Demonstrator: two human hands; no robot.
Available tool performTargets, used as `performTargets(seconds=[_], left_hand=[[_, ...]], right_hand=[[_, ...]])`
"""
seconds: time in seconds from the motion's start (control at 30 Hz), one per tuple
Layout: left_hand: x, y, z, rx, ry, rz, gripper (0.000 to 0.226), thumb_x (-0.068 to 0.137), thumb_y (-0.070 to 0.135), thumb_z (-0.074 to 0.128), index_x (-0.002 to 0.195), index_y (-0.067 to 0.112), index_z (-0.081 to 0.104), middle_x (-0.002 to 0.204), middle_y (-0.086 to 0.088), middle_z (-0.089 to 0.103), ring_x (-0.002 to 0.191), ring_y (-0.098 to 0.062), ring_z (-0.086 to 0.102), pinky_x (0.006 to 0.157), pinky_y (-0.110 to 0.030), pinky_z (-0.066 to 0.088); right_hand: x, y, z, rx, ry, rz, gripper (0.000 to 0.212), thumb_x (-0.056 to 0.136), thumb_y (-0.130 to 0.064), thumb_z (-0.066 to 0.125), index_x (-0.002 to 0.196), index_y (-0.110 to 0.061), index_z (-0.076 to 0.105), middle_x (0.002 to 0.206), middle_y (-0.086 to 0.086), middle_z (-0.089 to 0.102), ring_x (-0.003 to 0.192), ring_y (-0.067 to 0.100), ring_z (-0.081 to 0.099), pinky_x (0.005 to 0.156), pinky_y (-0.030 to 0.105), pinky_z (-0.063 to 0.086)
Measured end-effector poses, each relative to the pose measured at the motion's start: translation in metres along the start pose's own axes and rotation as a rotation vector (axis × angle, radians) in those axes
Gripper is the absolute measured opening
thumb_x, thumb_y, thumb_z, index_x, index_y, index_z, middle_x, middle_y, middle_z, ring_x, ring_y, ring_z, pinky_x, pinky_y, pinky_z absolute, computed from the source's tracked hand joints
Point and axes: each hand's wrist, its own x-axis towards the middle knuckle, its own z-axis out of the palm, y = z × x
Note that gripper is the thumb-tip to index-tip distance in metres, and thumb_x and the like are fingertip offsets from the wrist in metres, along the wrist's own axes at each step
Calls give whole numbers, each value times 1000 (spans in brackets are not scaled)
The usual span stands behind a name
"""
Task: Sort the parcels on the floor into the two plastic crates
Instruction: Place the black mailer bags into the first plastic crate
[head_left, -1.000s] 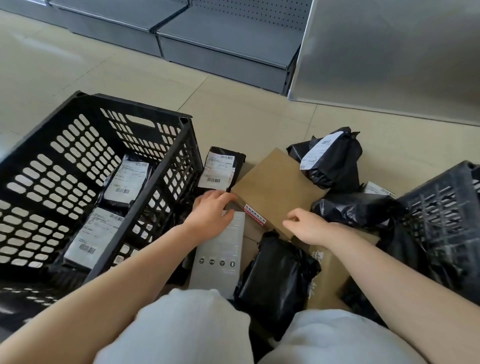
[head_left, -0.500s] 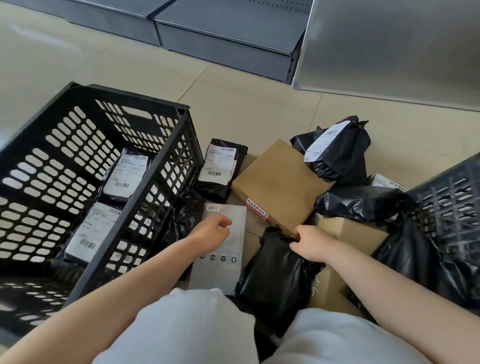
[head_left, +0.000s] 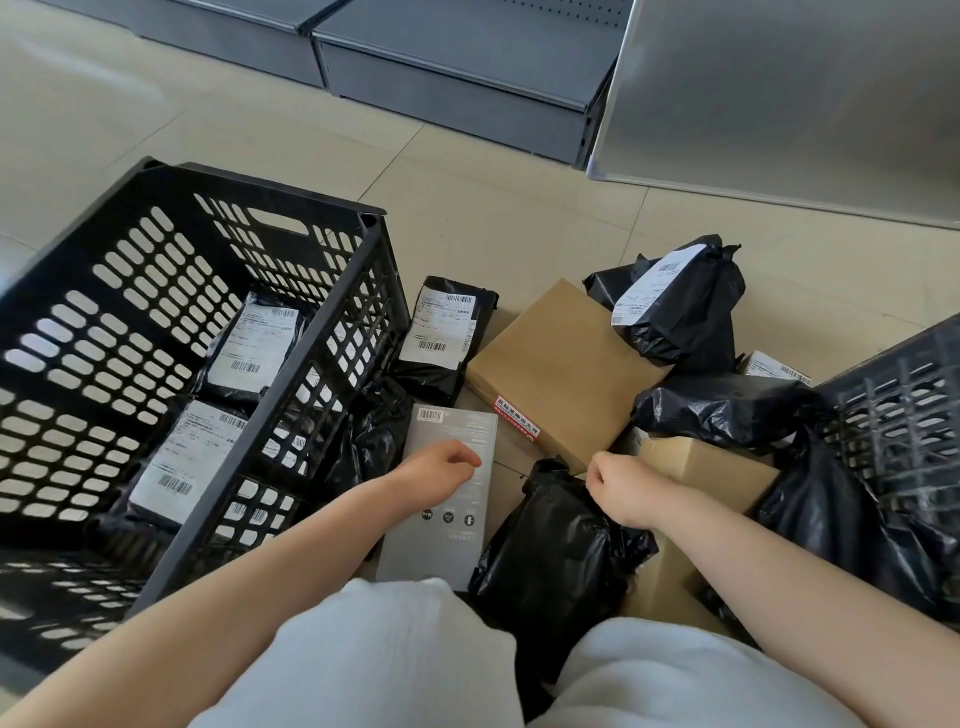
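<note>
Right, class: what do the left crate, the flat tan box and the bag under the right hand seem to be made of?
Left crate: rigid black plastic, matte, judging by its moulded slotted walls. Flat tan box: brown cardboard, dull, with crisp folded edges. Bag: thin black plastic film, glossy and crinkled. The right hand is curled at its top; whether it has a grip is unclear.

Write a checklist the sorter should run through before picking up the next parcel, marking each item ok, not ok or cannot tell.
1. Left hand free: ok, it hovers over the grey flat box, fingers loosely curled, holding nothing.
2. Right hand free: cannot tell, curled at the top of the black bagged parcel; a pinch is unclear.
3. Room in the left crate: ok, two labelled parcels inside, space left.
4. Right crate reachable: ok, beside the right arm.
5. Grey flat box unobstructed: ok, nothing lies on it.
</note>
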Motion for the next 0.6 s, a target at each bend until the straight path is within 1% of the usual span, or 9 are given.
performTargets(seconds=[0.03,0.07,0.13,0.17,0.23,0.37,0.43,0.53,0.6], left_hand=[[-1,2,1,10,-13,2,27,100,25,48,122,28,62,131,8,57,118,-12,53,90,-27,46],[-2,4,2,23,-29,-1,28,100,25,47,124,27,62,129,8,57,115,-13,54,83,-28,48],[-3,5,3,45,-56,-11,27,100,27,46,123,28,61,126,6,59,113,-20,58,84,-39,53],[-4,5,4,55,-63,-13,26,100,28,46,122,29,61,124,3,61,114,-24,60,89,-44,54],[-5,6,4,68,-71,-21,26,99,28,47,121,30,61,124,1,62,116,-25,60,91,-44,53],[-8,11,5,60,-74,-17,27,98,30,47,120,30,63,122,3,63,114,-22,61,82,-38,55],[-9,15,5,54,-75,-1,27,98,31,47,121,31,63,121,4,63,106,-18,62,75,-31,55],[-12,22,8,13,-111,64,29,100,29,49,128,27,59,121,12,58,85,-1,55,48,-9,42],[-14,25,10,-29,-130,128,36,99,30,54,135,31,52,126,13,56,96,-6,58,51,-11,44]], right_hand=[[0,0,2,5,-22,-8,20,102,-33,48,112,-16,50,100,0,57,82,16,54,66,26,45],[1,0,3,1,-47,-19,33,98,-39,55,122,-17,47,113,1,58,95,18,58,79,29,50],[0,-1,3,-13,-76,-30,67,90,-46,66,143,-17,36,136,4,53,119,23,55,98,34,49],[0,-2,4,-20,-77,-34,76,88,-45,69,148,-16,32,142,4,51,123,24,54,100,35,48],[1,-3,4,-55,-78,-41,74,88,-42,70,147,-13,37,143,6,51,124,25,54,98,32,49],[2,-7,5,-74,-93,-88,40,95,-37,61,125,-10,60,114,5,63,103,23,59,71,25,42],[1,-9,3,-7,-57,-115,18,98,-34,57,98,-16,62,87,-2,58,80,16,55,60,23,37],[-2,-12,-4,121,30,-97,22,98,-29,56,79,-19,51,75,-3,52,66,12,48,56,26,36],[-3,-12,-8,202,50,-69,25,96,-26,56,74,-19,48,70,-2,50,62,14,47,56,29,33]])
